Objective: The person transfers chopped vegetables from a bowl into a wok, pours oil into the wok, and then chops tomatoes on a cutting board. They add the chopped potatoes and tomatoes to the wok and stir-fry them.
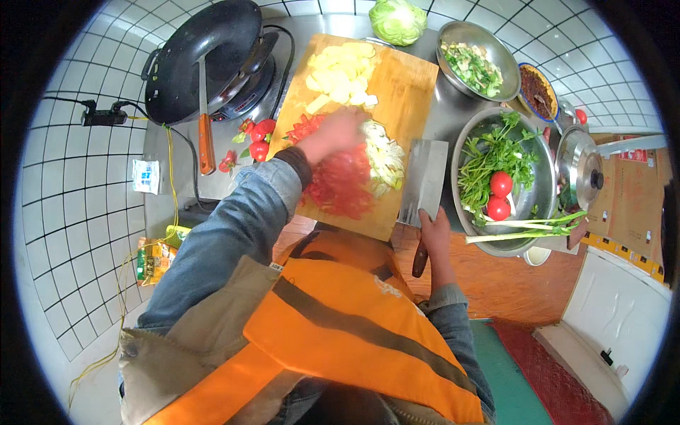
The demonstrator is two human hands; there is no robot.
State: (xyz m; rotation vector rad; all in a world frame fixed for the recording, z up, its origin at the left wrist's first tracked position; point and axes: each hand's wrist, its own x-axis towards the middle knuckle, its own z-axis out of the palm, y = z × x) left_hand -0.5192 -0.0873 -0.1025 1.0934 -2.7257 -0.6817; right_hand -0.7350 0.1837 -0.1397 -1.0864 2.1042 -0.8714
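A wooden cutting board [406,79] lies before me, its near end jutting past the counter edge. My left hand [337,135], blurred by motion, reaches down over chopped red vegetable pieces [340,183], probably tomato. Whether its fingers hold anything is hidden. Beside those pieces is a heap of chopped pale green-white vegetable [383,156], and farther up lie thin pale yellow slices [342,71], likely potato. My right hand [436,231] grips the wooden handle of a cleaver [425,175]. Its broad blade stands beside the board's right edge, pointing away from me.
On the left, a black wok [186,79] holds a wooden-handled spatula [206,138]. Red vegetables [261,139] lie nearby. To the right are a large metal basin [542,175] with greens and tomatoes, a metal bowl [451,32], and a seasoning bowl [536,90]. A cabbage [397,21] sits behind.
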